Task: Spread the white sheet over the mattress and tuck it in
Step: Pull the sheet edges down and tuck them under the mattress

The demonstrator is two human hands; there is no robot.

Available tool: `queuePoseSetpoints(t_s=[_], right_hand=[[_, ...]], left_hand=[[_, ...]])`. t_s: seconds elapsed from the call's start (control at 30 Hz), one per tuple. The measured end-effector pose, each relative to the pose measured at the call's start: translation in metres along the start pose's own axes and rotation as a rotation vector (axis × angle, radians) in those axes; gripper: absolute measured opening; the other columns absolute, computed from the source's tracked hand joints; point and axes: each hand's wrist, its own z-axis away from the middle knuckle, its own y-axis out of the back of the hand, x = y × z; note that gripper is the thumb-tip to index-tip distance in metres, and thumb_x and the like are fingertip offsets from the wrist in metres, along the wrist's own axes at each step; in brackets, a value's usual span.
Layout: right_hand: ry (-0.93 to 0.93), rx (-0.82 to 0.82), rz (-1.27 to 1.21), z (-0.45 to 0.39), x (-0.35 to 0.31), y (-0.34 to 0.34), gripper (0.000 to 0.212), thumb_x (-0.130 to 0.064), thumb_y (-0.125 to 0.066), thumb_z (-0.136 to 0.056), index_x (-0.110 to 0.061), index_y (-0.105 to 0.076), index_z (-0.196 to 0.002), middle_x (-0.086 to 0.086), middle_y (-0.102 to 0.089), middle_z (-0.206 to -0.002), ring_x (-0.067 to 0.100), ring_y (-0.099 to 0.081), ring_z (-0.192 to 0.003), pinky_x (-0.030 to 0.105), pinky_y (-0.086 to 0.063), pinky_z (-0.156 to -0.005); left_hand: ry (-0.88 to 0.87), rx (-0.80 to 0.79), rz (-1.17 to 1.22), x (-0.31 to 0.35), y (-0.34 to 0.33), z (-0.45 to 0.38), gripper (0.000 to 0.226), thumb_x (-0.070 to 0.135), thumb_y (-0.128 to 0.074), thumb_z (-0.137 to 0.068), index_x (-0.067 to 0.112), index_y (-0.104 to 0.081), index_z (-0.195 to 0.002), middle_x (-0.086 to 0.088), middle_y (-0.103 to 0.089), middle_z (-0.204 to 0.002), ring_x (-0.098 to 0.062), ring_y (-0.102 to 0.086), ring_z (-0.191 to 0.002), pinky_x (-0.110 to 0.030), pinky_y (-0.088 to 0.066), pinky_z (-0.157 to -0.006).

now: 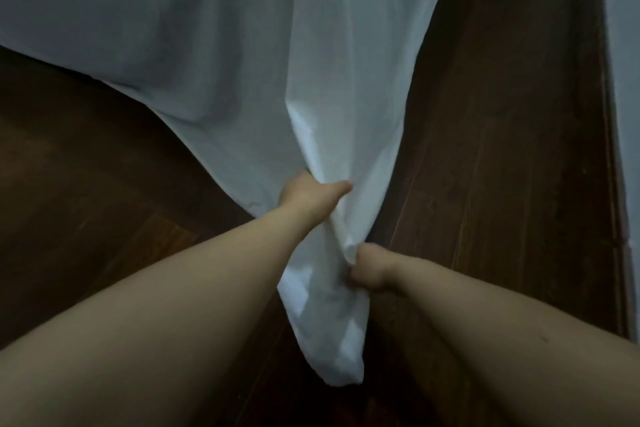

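Note:
The white sheet (332, 87) drapes over a corner of the mattress (114, 17) at the upper left and runs down toward me in a bunched, stretched fold. My left hand (308, 194) grips that fold from the left, thumb over the cloth. Lower and closer to me, my right hand (372, 272) is closed on the same fold from the right. The sheet's loose end (332, 350) hangs below both hands above the floor. The mattress itself is covered by the sheet.
Dark wooden floor (502, 149) lies on both sides of the bed corner. A pale wall (623, 80) with a baseboard runs along the right edge, leaving a narrow strip of floor between it and the bed.

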Motion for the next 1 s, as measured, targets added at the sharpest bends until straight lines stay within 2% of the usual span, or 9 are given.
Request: queuePoseSetpoints(t_s=[0.1,0.23,0.47,0.57,0.67,0.77,0.83,0.9,1.0], right_hand=[[-0.033,-0.238,0.021,0.012,0.008,-0.007,0.038,-0.014,-0.063,-0.084,-0.002,-0.062,-0.120,0.008,-0.064,-0.110,0.024,-0.065,-0.093,0.034,-0.056,-0.077],[-0.145,-0.244,0.086,0.018,0.027,0.008,0.033,-0.011,-0.064,-0.085,0.002,-0.063,-0.116,0.010,-0.060,-0.101,0.021,-0.057,-0.082,0.031,-0.053,-0.076],[-0.354,0.174,0.186,0.014,0.041,0.036,0.014,-0.013,-0.049,-0.091,-0.009,-0.057,-0.080,0.008,-0.053,-0.093,0.023,-0.053,-0.083,0.029,-0.043,-0.071],[-0.446,0.062,0.114,0.013,0.037,0.039,0.020,-0.008,-0.048,-0.094,-0.001,-0.059,-0.110,0.012,-0.054,-0.088,0.021,-0.056,-0.071,0.030,-0.051,-0.078],[-0.534,-0.056,-0.212,0.017,0.038,0.046,0.014,-0.001,-0.049,-0.095,0.005,-0.055,-0.106,0.019,-0.055,-0.088,0.025,-0.061,-0.066,0.042,-0.056,-0.085],[-0.491,0.347,-0.203,0.007,0.042,0.065,0.019,-0.007,-0.048,-0.094,0.003,-0.063,-0.096,0.019,-0.060,-0.084,0.032,-0.064,-0.078,0.038,-0.053,-0.065],[-0.383,0.819,-0.127,0.003,0.044,0.082,0.023,-0.014,-0.043,-0.091,-0.005,-0.064,-0.096,0.017,-0.061,-0.095,0.036,-0.060,-0.090,0.033,-0.042,-0.069],[-0.225,1.051,-0.130,0.006,0.042,0.093,0.022,-0.014,-0.042,-0.088,-0.011,-0.062,-0.095,0.015,-0.060,-0.103,0.034,-0.054,-0.090,0.032,-0.037,-0.072],[-0.179,0.613,0.186,0.007,0.048,0.082,0.029,-0.009,-0.051,-0.087,-0.010,-0.059,-0.115,0.012,-0.060,-0.104,0.026,-0.054,-0.085,0.032,-0.043,-0.072]], left_hand=[[-0.086,0.148,-0.032,0.009,0.005,-0.009,0.048,0.034,-0.067,-0.079,0.018,-0.054,-0.122,-0.005,-0.063,-0.119,-0.030,-0.060,-0.106,-0.033,-0.050,-0.091],[-0.110,0.195,-0.399,0.000,0.009,-0.012,0.037,0.017,-0.052,-0.086,0.015,-0.051,-0.123,-0.012,-0.060,-0.120,-0.035,-0.057,-0.109,-0.035,-0.047,-0.089],[-0.023,0.230,-0.534,-0.010,0.034,-0.015,0.031,0.016,-0.052,-0.085,0.016,-0.050,-0.116,-0.010,-0.058,-0.112,-0.033,-0.058,-0.099,-0.041,-0.052,-0.080],[-0.005,0.223,-0.529,-0.009,0.038,-0.014,0.030,0.015,-0.053,-0.085,0.016,-0.049,-0.115,-0.009,-0.057,-0.111,-0.032,-0.058,-0.099,-0.043,-0.054,-0.082],[0.029,0.215,-0.547,-0.006,0.042,-0.015,0.032,0.015,-0.053,-0.085,0.016,-0.049,-0.117,-0.010,-0.055,-0.114,-0.032,-0.057,-0.101,-0.042,-0.053,-0.083],[0.063,0.225,-0.559,-0.004,0.048,-0.019,0.033,0.017,-0.053,-0.086,0.014,-0.050,-0.119,-0.011,-0.055,-0.118,-0.034,-0.056,-0.106,-0.040,-0.052,-0.086],[0.074,0.236,-0.561,-0.001,0.050,-0.021,0.036,0.018,-0.053,-0.086,0.013,-0.051,-0.121,-0.013,-0.056,-0.122,-0.035,-0.055,-0.112,-0.038,-0.050,-0.090],[0.086,0.244,-0.561,0.001,0.053,-0.023,0.037,0.017,-0.053,-0.087,0.013,-0.051,-0.123,-0.014,-0.055,-0.125,-0.035,-0.054,-0.115,-0.037,-0.047,-0.090],[0.104,0.261,-0.582,-0.001,0.060,-0.028,0.036,0.016,-0.051,-0.089,0.012,-0.051,-0.124,-0.014,-0.055,-0.124,-0.035,-0.055,-0.113,-0.036,-0.045,-0.081]])
